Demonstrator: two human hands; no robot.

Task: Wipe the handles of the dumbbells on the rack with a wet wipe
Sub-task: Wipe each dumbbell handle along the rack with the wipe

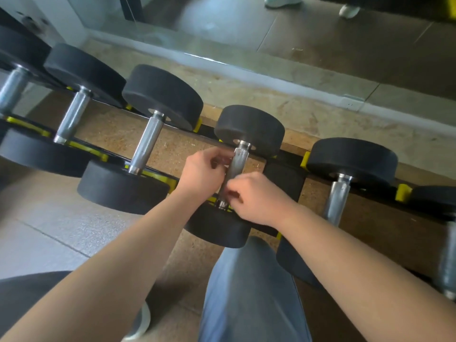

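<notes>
Several black dumbbells with steel handles lie side by side on a black and yellow rack (402, 192). Both my hands are at the handle (236, 159) of the middle dumbbell (249, 127). My left hand (203, 171) pinches at the handle's left side, near its upper half. My right hand (256, 199) pinches at its lower end. A thin, dull grey wet wipe (230, 172) seems to be wrapped around the handle between my fingers; its edges are hard to make out.
Neighbouring dumbbells sit close on the left (148, 141) and the right (339, 196). My knee in grey trousers (249, 287) is just under the rack's front rail. A mirror (320, 33) runs along the wall behind, above a cork-like floor (271, 95).
</notes>
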